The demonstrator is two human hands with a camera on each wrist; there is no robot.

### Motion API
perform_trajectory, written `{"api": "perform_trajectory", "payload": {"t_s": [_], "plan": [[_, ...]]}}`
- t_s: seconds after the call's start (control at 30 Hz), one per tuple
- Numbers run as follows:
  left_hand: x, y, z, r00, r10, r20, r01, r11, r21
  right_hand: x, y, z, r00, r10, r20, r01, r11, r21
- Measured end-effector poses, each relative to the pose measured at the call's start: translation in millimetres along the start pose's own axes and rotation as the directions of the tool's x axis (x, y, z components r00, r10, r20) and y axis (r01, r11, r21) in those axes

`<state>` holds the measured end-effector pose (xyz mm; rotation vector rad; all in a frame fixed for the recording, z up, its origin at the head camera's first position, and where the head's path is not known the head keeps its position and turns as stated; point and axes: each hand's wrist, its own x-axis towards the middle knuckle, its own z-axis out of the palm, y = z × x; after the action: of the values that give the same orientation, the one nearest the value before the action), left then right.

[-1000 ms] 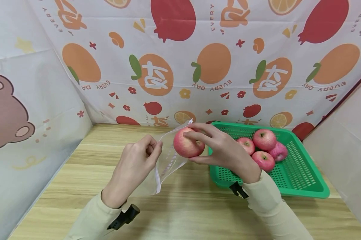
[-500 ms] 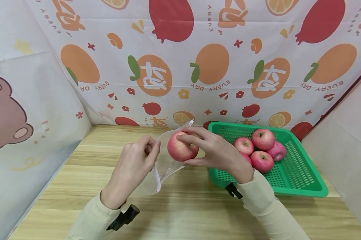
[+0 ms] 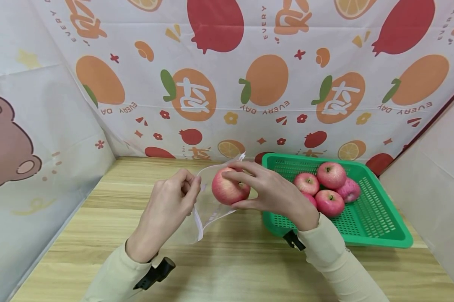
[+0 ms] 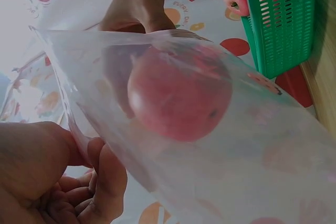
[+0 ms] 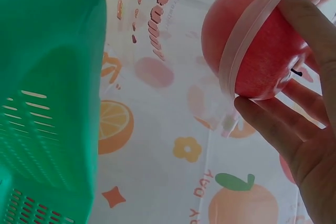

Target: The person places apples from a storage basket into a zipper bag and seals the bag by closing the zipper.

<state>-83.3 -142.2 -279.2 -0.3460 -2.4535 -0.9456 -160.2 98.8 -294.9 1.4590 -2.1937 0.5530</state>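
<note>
My left hand (image 3: 170,201) pinches one edge of a clear zip bag (image 3: 211,214), whose mouth is spread apart. In my right hand (image 3: 272,191) is a red apple (image 3: 227,188), gripped between thumb and fingers at the bag's mouth. The right wrist view shows the zip strip (image 5: 247,35) crossing the apple, so part of the apple is inside the bag. Through the cloudy plastic in the left wrist view, the apple (image 4: 178,95) appears behind the bag's wall. Small printed pictures mark the bag.
A green plastic basket (image 3: 385,209) stands to the right, holding several apples (image 3: 331,175). One apple (image 3: 349,191) wears a pink foam net. Wood-grain table (image 3: 110,209) lies underneath, and a fruit-print cloth (image 3: 227,92) hangs behind.
The right hand has carried the apple left and slightly down, from in front of the bag's opening into its mouth. The left hand has stayed nearly still, pinching the bag's edge.
</note>
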Motion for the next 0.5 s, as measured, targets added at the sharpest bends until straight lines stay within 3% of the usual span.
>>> {"api": "perform_trajectory", "payload": {"t_s": [0.5], "plan": [[-1.1,0.2,0.6,0.999,-0.007,0.031,0.008,1.0,-0.024,-2.6,0.1,3.0,0.999,0.012,0.044,-0.012,1.0,-0.003]]}}
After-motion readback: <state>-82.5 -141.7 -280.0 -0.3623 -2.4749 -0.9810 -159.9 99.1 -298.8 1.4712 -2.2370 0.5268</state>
